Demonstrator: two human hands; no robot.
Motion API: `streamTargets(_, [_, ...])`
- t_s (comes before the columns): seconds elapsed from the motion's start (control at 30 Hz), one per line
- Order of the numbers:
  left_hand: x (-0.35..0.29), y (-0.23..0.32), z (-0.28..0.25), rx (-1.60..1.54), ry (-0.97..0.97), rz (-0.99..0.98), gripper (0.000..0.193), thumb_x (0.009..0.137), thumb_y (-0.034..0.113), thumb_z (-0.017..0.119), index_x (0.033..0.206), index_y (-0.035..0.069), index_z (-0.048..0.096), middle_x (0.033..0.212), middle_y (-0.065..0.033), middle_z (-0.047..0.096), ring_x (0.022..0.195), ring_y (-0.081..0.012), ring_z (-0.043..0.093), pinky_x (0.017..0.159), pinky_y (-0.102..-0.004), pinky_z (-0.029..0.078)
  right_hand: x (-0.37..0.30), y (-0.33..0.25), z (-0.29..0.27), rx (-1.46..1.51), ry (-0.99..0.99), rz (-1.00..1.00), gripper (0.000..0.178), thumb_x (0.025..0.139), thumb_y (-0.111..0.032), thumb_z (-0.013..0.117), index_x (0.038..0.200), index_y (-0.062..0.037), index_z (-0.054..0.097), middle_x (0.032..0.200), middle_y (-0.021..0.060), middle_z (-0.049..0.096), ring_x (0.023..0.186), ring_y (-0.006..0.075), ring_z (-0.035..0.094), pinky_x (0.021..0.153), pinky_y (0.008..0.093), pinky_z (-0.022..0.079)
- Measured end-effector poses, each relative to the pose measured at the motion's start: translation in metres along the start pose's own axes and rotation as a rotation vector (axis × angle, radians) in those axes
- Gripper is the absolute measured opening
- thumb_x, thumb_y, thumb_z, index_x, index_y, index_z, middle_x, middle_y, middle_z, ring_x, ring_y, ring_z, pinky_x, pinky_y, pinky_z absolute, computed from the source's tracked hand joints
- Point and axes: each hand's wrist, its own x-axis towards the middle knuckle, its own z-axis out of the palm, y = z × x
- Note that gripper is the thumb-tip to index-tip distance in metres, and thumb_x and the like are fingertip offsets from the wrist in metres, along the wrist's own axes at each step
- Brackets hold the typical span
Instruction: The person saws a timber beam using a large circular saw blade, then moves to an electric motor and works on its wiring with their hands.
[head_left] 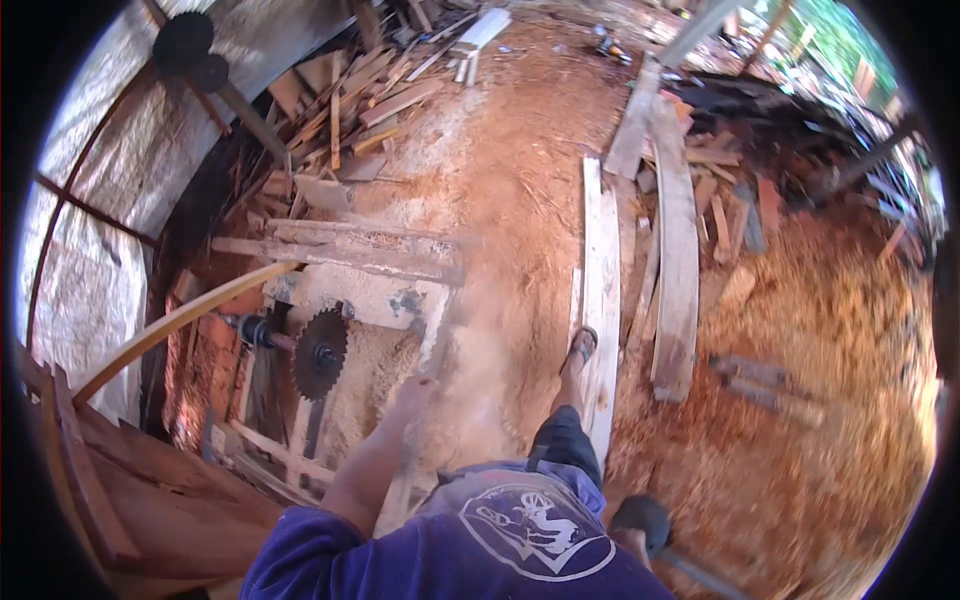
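Hands: left hand [412, 393] blurred, grip unclear, on plank [425, 350]; right unseen.
Blade [318, 353]: just left of the hand.
Plank axis: up-frame.

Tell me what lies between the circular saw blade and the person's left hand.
In the head view, only sawdust heaped on the saw bench lies between the saw blade and the left hand, which is motion-blurred at the bench's edge.

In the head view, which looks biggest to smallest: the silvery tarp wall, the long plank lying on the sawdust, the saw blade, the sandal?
1. Silvery tarp wall
2. Long plank
3. Circular saw blade
4. Sandal
The fisheye bends and shrinks things near the rim, so this ranks only how they look.
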Motion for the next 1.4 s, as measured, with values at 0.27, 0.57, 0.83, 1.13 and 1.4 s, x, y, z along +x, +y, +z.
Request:
streamTargets(0.27, [0.112, 0.078, 0.052, 0.358, -0.123, -0.264, 0.038, 0.088, 0.039, 0.060, 0.089, 0.002, 0.072, 0.075, -0.0119, 0.070, 0.061, -0.0223, 0.067, 0.060, -0.0358, 0.054, 0.308, 0.124, -0.367, -0.068, 0.140, -0.364, 0.007, 0.078, -0.014, 0.068, 0.074, -0.0094, 0.066, 0.068, 0.0125, 0.066, 0.063, 0.0226, 0.065, 0.056, 0.0412, 0.050])
streamTargets(0.57, [0.267, 0.276, 0.071, -0.195, 0.131, -0.114, 0.034, 0.086, 0.034, 0.067, 0.095, 0.002, 0.074, 0.080, -0.0128, 0.071, 0.071, -0.0213, 0.068, 0.066, -0.0373, 0.056, 0.719, -0.056, -0.915, 0.740, 0.369, -0.172, 0.023, 0.092, -0.019, 0.059, 0.073, -0.0065, 0.063, 0.064, 0.0028, 0.058, 0.058, 0.0158, 0.055, 0.054, 0.0327, 0.045])
streamTargets(0.83, [0.472, 0.327, -0.046, -0.607, 0.116, -0.406, 0.035, 0.088, 0.037, 0.066, 0.099, 0.005, 0.075, 0.083, -0.0106, 0.069, 0.073, -0.0211, 0.067, 0.062, -0.0375, 0.056, 0.963, -0.297, -0.983, 0.243, 0.284, -0.685, 0.015, 0.089, -0.015, 0.066, 0.080, -0.0025, 0.064, 0.066, 0.0030, 0.055, 0.062, 0.0120, 0.054, 0.059, 0.0313, 0.048])
streamTargets(1.13, [0.498, 0.398, -0.257, -0.878, 0.791, -0.372, 0.041, 0.093, 0.036, 0.063, 0.112, 0.000, 0.069, 0.089, -0.0063, 0.068, 0.077, -0.0165, 0.063, 0.070, -0.0324, 0.052, 1.061, -0.504, -1.021, -0.930, -0.247, -0.920, 0.024, 0.087, -0.025, 0.059, 0.087, -0.0076, 0.075, 0.086, 0.0143, 0.073, 0.085, 0.0294, 0.072, 0.073, 0.0448, 0.056])
streamTargets(1.4, [0.529, 0.266, -0.264, -1.455, 1.102, -0.857, 0.024, 0.091, 0.025, 0.062, 0.094, 0.002, 0.068, 0.073, -0.0036, 0.060, 0.062, -0.0127, 0.057, 0.055, -0.0285, 0.049, 1.230, -0.853, -1.001, -0.842, -0.145, -1.285, 0.029, 0.088, -0.031, 0.056, 0.082, -0.0107, 0.076, 0.079, 0.0162, 0.070, 0.078, 0.0336, 0.069, 0.073, 0.0484, 0.053])
